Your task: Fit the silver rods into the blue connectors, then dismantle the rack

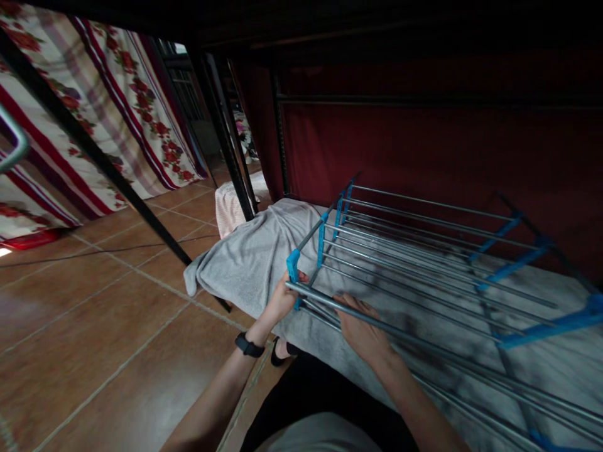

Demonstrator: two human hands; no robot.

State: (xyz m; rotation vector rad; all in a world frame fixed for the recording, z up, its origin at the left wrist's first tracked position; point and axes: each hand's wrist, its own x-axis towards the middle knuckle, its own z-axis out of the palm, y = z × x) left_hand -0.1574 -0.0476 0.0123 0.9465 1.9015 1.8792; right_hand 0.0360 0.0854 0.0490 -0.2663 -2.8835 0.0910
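Nearest lay the person's own lap, in black trousers (325, 389) below a grey top (325, 433). A black shoe (279, 355) showed just past the lap, by the bed's edge. The left forearm reached forward with a dark band (249, 344) around its wrist. The left hand (281, 298) had its fingers closed about the near corner of a drying rack (511, 269), gripping it at a blue plastic joint (293, 262). The right hand (362, 323) was against the rack's near rail (405, 333), a little along from that corner; the rail partly hid its fingers, so how far they were closed could not be told.

The rack, made of grey metal rods with blue connectors, was on a bed, over a rumpled grey blanket (254, 251) that hung past the bed's end. Dark metal posts (226, 132) stood at that end, and a pale pinkish cloth (228, 210) hung beyond the blanket.

On the left, brown floor tiles (113, 320) stretched away, crossed by a thin dark cable (98, 252). Behind the rack hung a dark red curtain (405, 144); at far left, a striped, flowered curtain (113, 107) reached nearly to the floor.
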